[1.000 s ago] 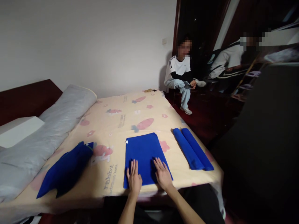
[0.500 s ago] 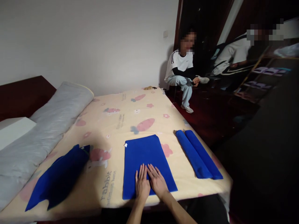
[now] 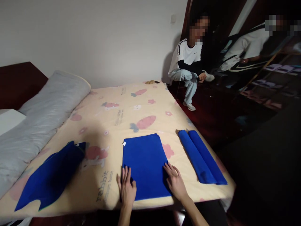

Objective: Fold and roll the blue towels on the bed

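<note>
A folded blue towel point(image 3: 145, 163) lies flat in front of me, a small white tag at its far left corner. My left hand point(image 3: 127, 185) rests on its left edge near the front, fingers stretched out and apart. On the right edge lies my right hand point(image 3: 175, 182), its fingers also extended and spread. To the right sit two rolled blue towels point(image 3: 196, 157), side by side. Another blue towel point(image 3: 51, 172) lies loosely crumpled on the left, partly in shadow.
The towels lie on a bed point(image 3: 113, 125) with a patterned cream sheet. A grey rolled bedding piece point(image 3: 51, 103) and a white box point(image 3: 10, 121) are at the left. One person point(image 3: 190, 59) sits beyond the far right corner; another point(image 3: 246, 47) is farther right, near a shoe rack point(image 3: 277, 72).
My hands have moved apart from the middle of the folded towel, the left to its left edge and the right to its right edge. The camera view has shifted slightly.
</note>
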{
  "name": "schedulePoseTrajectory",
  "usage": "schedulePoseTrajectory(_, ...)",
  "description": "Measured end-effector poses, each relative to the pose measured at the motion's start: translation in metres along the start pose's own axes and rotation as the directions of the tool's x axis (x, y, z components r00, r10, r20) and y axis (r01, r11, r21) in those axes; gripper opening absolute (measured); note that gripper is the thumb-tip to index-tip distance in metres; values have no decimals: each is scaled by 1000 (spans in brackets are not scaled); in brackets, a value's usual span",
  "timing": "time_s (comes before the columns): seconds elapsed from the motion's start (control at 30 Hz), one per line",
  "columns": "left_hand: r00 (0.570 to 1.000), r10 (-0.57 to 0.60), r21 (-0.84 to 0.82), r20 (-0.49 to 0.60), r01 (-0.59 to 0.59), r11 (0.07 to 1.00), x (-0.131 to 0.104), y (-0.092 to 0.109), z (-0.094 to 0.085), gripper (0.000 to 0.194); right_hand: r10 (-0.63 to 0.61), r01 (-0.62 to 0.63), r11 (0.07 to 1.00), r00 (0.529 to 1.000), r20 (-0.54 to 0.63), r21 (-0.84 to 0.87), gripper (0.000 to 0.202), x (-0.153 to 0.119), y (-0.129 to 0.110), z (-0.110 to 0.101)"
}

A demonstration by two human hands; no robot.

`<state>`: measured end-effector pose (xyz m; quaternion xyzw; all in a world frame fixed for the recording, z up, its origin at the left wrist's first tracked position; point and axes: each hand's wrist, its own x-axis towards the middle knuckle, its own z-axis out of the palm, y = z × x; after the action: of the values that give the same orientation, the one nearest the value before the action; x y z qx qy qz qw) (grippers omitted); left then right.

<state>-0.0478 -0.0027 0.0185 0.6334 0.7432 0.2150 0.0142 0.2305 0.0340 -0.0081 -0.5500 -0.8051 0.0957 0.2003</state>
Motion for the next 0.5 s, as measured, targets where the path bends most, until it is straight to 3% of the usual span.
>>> schedulePoseTrajectory(0.1,990,134,-66,39,-131,989,27,34,3,75,-29,29,1000,999,-16,10,70,37,-32,0)
schedulePoseTrajectory(0.23,960,238,-76,146,-229,971,57,64,24,79,-120,116,992,989,88,54,71,83,-71,11)
schedulePoseTrajectory(0.33,943,262,-40,205,-259,965,61,49,36,76,-177,172,984,974,140,45,66,91,-63,21)
schedulePoseTrajectory(0.5,981,159,79,111,-169,982,49,-16,23,69,-118,117,991,993,-14,-61,59,63,5,20)
